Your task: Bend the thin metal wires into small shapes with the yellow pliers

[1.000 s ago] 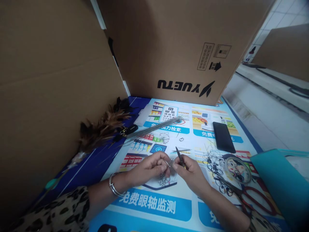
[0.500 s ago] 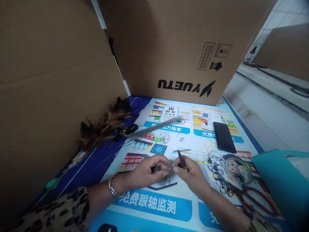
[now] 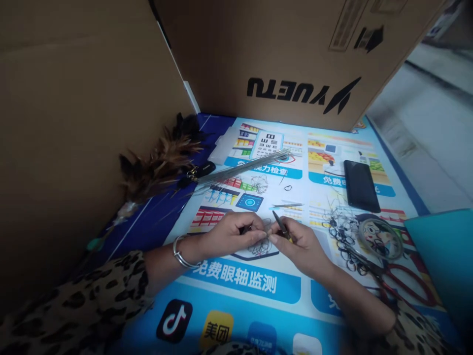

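My left hand (image 3: pixel 236 232), a bracelet at its wrist, is closed with thumb and fingertips pinching what looks like thin wire. My right hand (image 3: pixel 297 241) meets it fingertip to fingertip and is closed around a dark, pointed tool with a bit of yellow on its handle (image 3: pixel 283 227), tip pointing up and left. Its exact kind is unclear. Under and between the hands lies a tangle of thin wire (image 3: pixel 260 248). What exactly sits between the fingertips is too small to make out.
A bundle of straight wires (image 3: pixel 244 167) lies beyond the hands, near brown feathers (image 3: pixel 158 165). To the right are black wire loops (image 3: pixel 338 231), a tape roll (image 3: pixel 397 241), red-handled scissors (image 3: pixel 417 283) and a black phone (image 3: pixel 361 186). Cardboard panels (image 3: pixel 288 44) stand behind and left.
The view has tipped downward, so everything sits higher in the picture. Both hands stay together at the wire tangle, with fingertips slightly shifted. The pointed tool remains in my right hand.
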`<state>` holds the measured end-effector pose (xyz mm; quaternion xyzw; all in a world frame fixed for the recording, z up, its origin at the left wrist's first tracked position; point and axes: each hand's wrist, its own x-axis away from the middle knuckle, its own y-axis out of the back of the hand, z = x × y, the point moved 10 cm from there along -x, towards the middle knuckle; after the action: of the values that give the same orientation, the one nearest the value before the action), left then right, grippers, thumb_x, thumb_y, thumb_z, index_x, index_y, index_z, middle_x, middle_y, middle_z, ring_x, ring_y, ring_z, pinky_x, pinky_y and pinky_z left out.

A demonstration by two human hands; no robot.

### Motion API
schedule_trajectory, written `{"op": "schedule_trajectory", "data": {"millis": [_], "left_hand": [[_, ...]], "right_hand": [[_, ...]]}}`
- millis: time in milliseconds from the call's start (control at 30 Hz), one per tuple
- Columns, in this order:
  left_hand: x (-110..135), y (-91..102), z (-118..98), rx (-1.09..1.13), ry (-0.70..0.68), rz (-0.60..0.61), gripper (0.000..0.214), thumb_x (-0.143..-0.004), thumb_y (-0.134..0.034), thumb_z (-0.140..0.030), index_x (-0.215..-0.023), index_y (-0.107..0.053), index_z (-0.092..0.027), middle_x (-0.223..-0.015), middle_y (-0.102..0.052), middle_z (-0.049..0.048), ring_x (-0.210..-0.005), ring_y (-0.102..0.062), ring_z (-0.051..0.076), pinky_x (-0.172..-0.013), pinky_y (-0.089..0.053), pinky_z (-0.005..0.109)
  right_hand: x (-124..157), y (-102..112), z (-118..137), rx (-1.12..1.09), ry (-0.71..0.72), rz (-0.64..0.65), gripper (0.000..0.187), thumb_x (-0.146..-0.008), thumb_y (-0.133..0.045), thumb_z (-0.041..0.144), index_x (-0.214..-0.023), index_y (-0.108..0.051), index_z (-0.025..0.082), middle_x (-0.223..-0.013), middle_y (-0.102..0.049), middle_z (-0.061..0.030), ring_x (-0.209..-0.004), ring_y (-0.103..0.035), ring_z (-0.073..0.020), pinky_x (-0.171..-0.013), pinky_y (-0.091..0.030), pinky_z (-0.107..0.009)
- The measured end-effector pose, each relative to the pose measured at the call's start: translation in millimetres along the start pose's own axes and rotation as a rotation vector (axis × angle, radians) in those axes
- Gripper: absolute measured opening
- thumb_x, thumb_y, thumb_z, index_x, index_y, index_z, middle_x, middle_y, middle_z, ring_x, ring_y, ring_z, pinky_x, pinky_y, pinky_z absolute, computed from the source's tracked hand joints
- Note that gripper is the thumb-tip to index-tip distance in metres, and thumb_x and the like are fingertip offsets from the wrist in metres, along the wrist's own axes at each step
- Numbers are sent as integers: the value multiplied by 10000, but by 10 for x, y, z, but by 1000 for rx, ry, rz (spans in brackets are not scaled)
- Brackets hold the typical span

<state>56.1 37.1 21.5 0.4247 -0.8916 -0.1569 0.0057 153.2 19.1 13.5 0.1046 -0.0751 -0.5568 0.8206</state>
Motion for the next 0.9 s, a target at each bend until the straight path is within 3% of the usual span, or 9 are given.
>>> {"op": "schedule_trajectory", "data": {"millis": [467, 567, 733, 900], "left_hand": [[23, 102, 113, 185, 148, -116, 137, -820, -529, -256, -740, -513, -147, -608, -561, -4, -540, -513, 97, -526, -422, 223], [35, 228, 108, 243, 95, -242, 137, -844, -494, -251, -755, -507, -148, -624, -548, -2, -569, -512, 103, -548, -416, 231], [61, 434, 184, 353, 73, -454, 139, -871, -441, -238, -762, -485, -162, -639, -510, -16, -560, -486, 92, -542, -389, 224], [36, 416, 226, 362, 116, -437, 180, -876, -428, -254, -735, -483, -157, -637, -498, -18, -566, -479, 90, -551, -377, 222]], "right_hand": [[2, 129, 5, 89, -47, -125, 201, -821, -496, 370, -881, -563, 190, -775, -565, 0, -704, -517, -125, -628, -407, -228], [6, 215, 64, 207, -56, -156, 232, -835, -468, 391, -904, -561, 190, -768, -569, -4, -692, -518, -130, -606, -389, -228], [7, 301, 132, 561, -168, -18, 256, -827, -466, 423, -946, -523, 203, -694, -571, 9, -584, -493, -127, -509, -308, -227], [58, 224, 228, 880, -129, 232, 266, -813, -472, 442, -842, -605, 214, -755, -611, -34, -687, -542, -170, -556, -294, -249]]}}
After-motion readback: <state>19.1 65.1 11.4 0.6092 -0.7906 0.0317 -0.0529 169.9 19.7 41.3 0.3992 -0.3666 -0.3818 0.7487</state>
